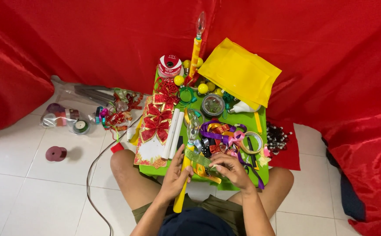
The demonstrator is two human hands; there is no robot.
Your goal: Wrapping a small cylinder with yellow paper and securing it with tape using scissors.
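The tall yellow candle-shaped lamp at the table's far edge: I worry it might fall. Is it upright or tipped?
Upright: the tall yellow candle-shaped lamp stands on the small green table, clear flame-shaped bulb on top.

Person seen from above: two bare forearms without sleeves, ending in the left hand and right hand, both ungloved, no rings or watch visible; olive-green shorts over bare thighs and knees; a dark navy garment at the lower edge, its form unclear.
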